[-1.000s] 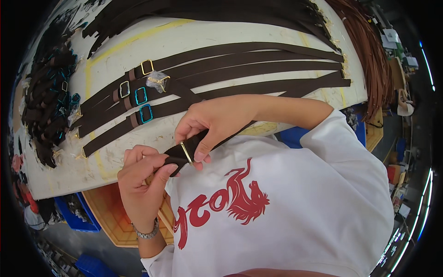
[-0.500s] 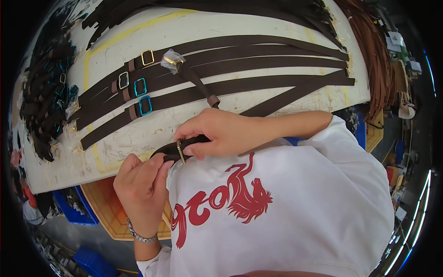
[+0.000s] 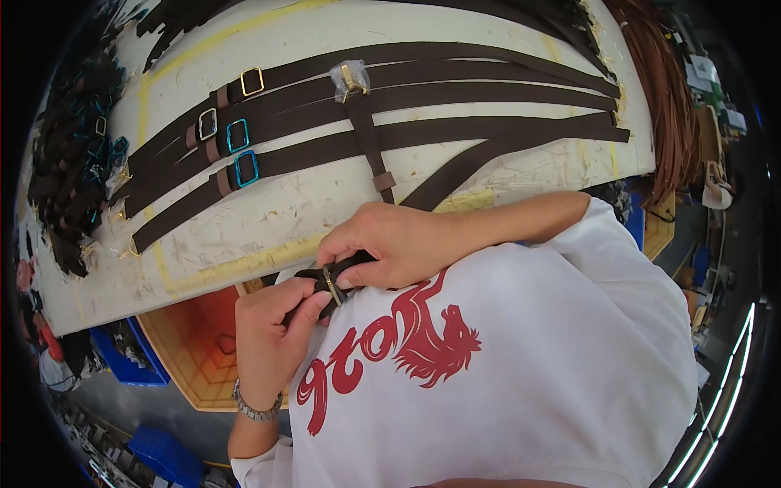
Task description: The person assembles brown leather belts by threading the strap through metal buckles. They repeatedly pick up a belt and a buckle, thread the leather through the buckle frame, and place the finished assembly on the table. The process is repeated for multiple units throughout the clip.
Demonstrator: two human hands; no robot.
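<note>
At the table's front edge I hold a dark brown webbing strap (image 3: 351,263) with a metal slide buckle (image 3: 331,285) on it. My right hand (image 3: 399,240) is closed, with thumb and fingers pinching the strap and buckle from the right. From the left, my left hand (image 3: 272,325) pinches the strap close beside the buckle, its thumb near the metal. The fingers partly hide how the webbing runs through the buckle. Beyond my right hand, a strap piece with a brown keeper loop (image 3: 383,181) leads up to a plastic-wrapped gold clasp (image 3: 351,80).
Several dark straps with gold, silver and blue buckles (image 3: 246,168) lie across the white table (image 3: 268,236). A heap of straps (image 3: 77,171) is at the left, and brown strips (image 3: 663,98) hang at the right. Below are a yellow crate (image 3: 191,378) and blue bins (image 3: 167,455).
My left hand has moved right, closer to the buckle and my right hand. The plastic-wrapped clasp has swung up and to the right on the table. The buckle is tilted differently.
</note>
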